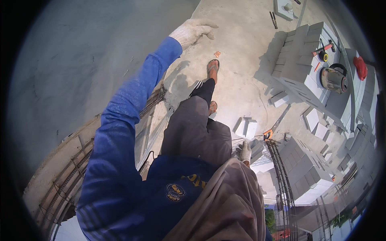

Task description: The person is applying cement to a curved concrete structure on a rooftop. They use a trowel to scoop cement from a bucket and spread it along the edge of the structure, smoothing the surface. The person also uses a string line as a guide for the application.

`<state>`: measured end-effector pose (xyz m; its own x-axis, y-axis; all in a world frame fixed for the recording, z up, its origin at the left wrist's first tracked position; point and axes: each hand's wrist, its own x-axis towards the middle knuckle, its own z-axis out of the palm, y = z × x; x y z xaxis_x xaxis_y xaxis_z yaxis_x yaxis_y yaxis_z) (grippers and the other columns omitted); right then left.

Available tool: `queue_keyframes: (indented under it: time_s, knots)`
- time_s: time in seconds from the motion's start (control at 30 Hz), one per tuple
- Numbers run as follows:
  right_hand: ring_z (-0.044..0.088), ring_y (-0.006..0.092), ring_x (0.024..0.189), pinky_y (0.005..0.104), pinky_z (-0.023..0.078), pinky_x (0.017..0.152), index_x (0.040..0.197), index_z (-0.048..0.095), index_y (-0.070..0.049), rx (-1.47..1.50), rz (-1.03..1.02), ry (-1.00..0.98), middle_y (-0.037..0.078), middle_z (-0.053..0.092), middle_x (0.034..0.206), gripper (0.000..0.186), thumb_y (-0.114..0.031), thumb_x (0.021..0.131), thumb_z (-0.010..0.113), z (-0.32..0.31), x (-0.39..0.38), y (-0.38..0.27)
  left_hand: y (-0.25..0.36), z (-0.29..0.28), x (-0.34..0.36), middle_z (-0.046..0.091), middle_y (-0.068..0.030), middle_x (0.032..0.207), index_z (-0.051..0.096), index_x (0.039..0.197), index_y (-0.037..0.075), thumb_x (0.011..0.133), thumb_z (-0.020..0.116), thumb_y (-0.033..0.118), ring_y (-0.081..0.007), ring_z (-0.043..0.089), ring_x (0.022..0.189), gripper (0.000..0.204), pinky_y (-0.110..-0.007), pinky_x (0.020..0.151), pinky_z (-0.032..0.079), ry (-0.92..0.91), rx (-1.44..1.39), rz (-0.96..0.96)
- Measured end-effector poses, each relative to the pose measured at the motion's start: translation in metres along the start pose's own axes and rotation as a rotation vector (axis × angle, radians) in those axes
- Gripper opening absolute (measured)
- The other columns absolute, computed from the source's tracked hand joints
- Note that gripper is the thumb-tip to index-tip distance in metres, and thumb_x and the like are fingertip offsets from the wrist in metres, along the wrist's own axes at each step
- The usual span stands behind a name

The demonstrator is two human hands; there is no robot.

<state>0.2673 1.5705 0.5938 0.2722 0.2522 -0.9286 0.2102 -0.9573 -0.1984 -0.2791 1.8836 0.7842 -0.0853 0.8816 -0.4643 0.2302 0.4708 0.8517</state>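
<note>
- Upper block stack: biggest item, right side of your view, well apart from both hands. Square-edged and pale; probably aerated concrete, so stiff, light for its bulk, corners apt to chip.
- Rebar cage: right of your right hand. Long axis runs from just below the saw handle down toward the bottom edge. Should be rigid and rough.
- Handsaw: lies ahead and right of your right hand, apart from it. Orange handle sits lower left, nearer you; blade points up and right, long axis diagonal. Likely light, blade springy sideways, teeth sharp. Hold by the handle, off the blade.
- Loose pale block: just beyond your right fingertips in view. Looks dry and dusty, not slippery; edges likely brittle. Best held across opposite faces, full palm. Foreshortened, so can't tell its long axis.
- Left hand: gloved, reached out above the floor, fingers loosely spread, nothing in it.
- Right hand: gloved, low by your hip, fingers toward the loose pale block. Palm hidden; can't tell if it grips or touches anything.
</note>
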Motion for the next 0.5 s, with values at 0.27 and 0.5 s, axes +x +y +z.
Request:
queue_keyframes:
  time_s: [0.27, 0.5]
  knots:
    - [0.067, 0.0189, 0.079, 0.033, 0.052, 0.061, 0.139, 0.055, -0.008, 0.065, -0.063, 0.0, 0.012, 0.068, 0.109, 0.052, -0.047, 0.104, 0.055, 0.01, 0.013, -0.157, 0.122, -0.059, 0.144, 0.074, -0.0032, 0.093, 0.071, 0.128, 0.011, 0.098, 0.059, 0.03, -0.0053, 0.039, 0.056, 0.038, -0.022, 0.051, 0.034, 0.066, -0.006, 0.227]
    - [0.062, 0.014, 0.069, 0.0318, 0.051, 0.057, 0.135, 0.06, -0.01, 0.032, -0.011, -0.011, 0.005, 0.069, 0.099, 0.048, -0.047, 0.103, 0.057, 0.003, 0.011, -0.249, 0.206, -0.086, 0.249, 0.075, -0.0029, 0.093, 0.071, 0.128, 0.011, 0.098, 0.058, 0.029, -0.0051, 0.038, 0.055, 0.038, -0.021, 0.051, 0.034, 0.206, 0.067, 0.219]
